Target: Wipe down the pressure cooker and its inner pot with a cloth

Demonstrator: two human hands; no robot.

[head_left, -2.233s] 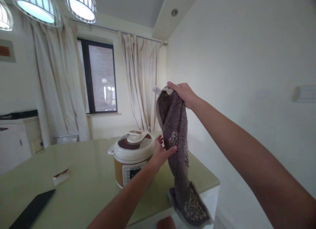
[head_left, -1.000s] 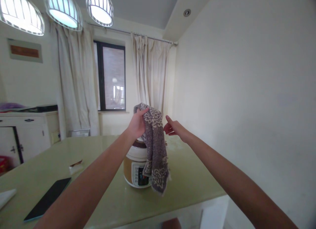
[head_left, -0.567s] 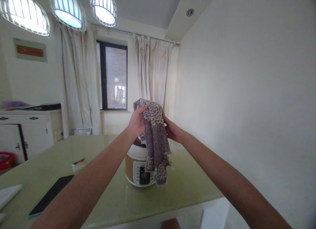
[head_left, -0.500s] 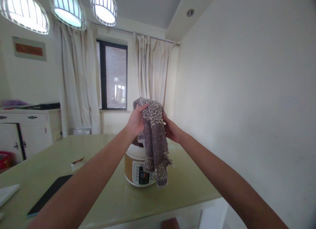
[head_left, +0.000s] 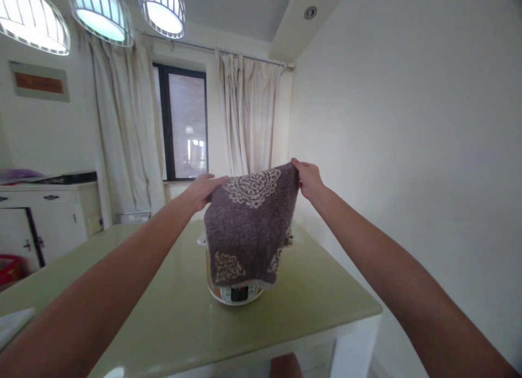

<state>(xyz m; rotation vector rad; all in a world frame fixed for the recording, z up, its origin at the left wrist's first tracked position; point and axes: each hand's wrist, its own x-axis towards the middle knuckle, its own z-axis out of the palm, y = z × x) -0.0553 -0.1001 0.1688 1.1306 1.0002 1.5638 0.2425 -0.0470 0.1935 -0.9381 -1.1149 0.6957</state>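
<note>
A brown towel (head_left: 248, 225) with pale ornamental patterns is spread out wide above the table. My left hand (head_left: 204, 189) grips its upper left corner and my right hand (head_left: 308, 178) grips its upper right corner. The cloth hangs down in front of an electric cooker (head_left: 235, 292), hiding all but its white base and control panel. The cooker stands on the pale green table (head_left: 171, 313).
A white wall runs close along the right of the table. Behind are a window with cream curtains (head_left: 248, 122), a white cabinet (head_left: 49, 215) at left and three pendant lamps (head_left: 101, 13) overhead. A white object (head_left: 14, 326) lies at the table's left edge.
The towel was bunched in my left hand over the cooker; my right hand took the other corner and both hands pulled it out flat and wide.
</note>
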